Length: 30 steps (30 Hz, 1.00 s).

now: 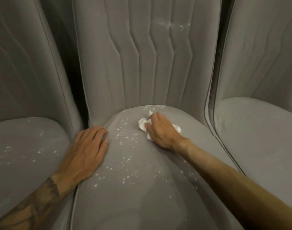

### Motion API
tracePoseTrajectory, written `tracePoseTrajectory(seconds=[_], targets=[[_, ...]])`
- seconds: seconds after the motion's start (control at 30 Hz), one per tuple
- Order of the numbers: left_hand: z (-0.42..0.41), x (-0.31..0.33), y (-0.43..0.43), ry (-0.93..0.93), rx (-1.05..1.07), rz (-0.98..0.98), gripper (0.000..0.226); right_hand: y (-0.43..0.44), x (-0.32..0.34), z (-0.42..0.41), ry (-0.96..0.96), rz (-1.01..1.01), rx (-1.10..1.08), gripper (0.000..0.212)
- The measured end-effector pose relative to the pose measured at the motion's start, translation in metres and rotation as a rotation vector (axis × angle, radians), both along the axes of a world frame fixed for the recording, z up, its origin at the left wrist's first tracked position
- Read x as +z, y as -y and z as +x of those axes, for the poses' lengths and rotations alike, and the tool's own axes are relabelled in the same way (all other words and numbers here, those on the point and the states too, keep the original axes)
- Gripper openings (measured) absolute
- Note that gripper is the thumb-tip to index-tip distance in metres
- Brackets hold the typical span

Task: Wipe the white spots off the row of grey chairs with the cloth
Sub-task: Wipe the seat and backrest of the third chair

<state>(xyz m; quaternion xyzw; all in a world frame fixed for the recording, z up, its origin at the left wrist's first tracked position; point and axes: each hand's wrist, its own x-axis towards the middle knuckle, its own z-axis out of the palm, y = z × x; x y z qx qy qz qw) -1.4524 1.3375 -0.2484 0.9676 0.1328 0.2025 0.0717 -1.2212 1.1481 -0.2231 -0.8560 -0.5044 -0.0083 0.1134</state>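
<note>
Three grey upholstered chairs stand side by side. On the middle chair's seat point(138, 193) lie several white spots point(125, 158), scattered from the back edge toward the front. My right hand point(161, 130) presses a crumpled white cloth point(142, 124) onto the rear of that seat, fingers curled over it. My left hand point(88, 150) rests flat on the seat's left edge, fingers straight. More white smears point(171, 24) mark the middle backrest high up. The left chair's seat point(25, 163) also carries white spots point(4, 150).
The right chair's seat point(258, 130) shows no obvious spots. Dark narrow gaps point(78, 97) separate the chair backs. The backrests rise steeply behind the seats and have quilted vertical seams.
</note>
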Motion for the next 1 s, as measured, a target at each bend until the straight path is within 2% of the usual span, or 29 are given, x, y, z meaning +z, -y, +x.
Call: tracePoseTrajectory(seconds=[0.07, 0.17, 0.23, 0.3, 0.37, 0.43, 0.53, 0.57, 0.73, 0.8, 0.87, 0.9, 1.0], targets=[[0.001, -0.002, 0.001, 0.004, 0.007, 0.008, 0.032, 0.013, 0.003, 0.024, 0.025, 0.003, -0.041, 0.030], [0.000, -0.004, 0.001, 0.025, 0.013, 0.025, 0.030, 0.019, 0.007, 0.042, 0.107, 0.003, -0.271, 0.029], [0.001, -0.004, 0.002, 0.022, 0.022, 0.022, 0.030, 0.007, 0.005, 0.014, 0.086, 0.074, -0.212, 0.025], [0.001, -0.004, 0.003, 0.020, 0.017, 0.023, 0.030, 0.000, -0.008, -0.014, 0.012, 0.153, -0.046, 0.021], [0.000, -0.004, 0.002, 0.017, 0.015, 0.029, 0.031, 0.011, -0.005, -0.013, -0.041, 0.094, 0.045, 0.025], [0.000, -0.004, 0.003, 0.015, 0.017, 0.037, 0.031, 0.031, 0.001, 0.017, -0.009, 0.054, -0.025, 0.029], [0.000, -0.006, 0.003, 0.017, 0.023, 0.037, 0.029, 0.057, 0.010, 0.046, 0.055, 0.031, -0.303, 0.030], [0.000, -0.006, 0.003, 0.017, 0.024, 0.037, 0.029, 0.057, 0.008, 0.038, 0.076, 0.048, -0.311, 0.030], [0.000, -0.005, 0.004, 0.004, 0.020, 0.045, 0.029, 0.066, -0.005, -0.009, -0.077, 0.099, -0.014, 0.028], [-0.001, -0.006, 0.005, 0.003, 0.022, 0.046, 0.029, 0.083, 0.004, 0.012, -0.067, 0.050, -0.097, 0.030], [-0.001, -0.006, 0.007, 0.002, 0.029, 0.045, 0.029, 0.095, 0.012, 0.032, -0.153, 0.067, -0.317, 0.031], [-0.002, -0.006, 0.007, 0.002, 0.029, 0.046, 0.029, 0.096, 0.011, 0.032, -0.127, 0.051, -0.382, 0.031], [-0.001, -0.006, 0.009, 0.009, 0.034, 0.027, 0.029, 0.081, 0.000, -0.007, -0.036, 0.107, -0.277, 0.026]])
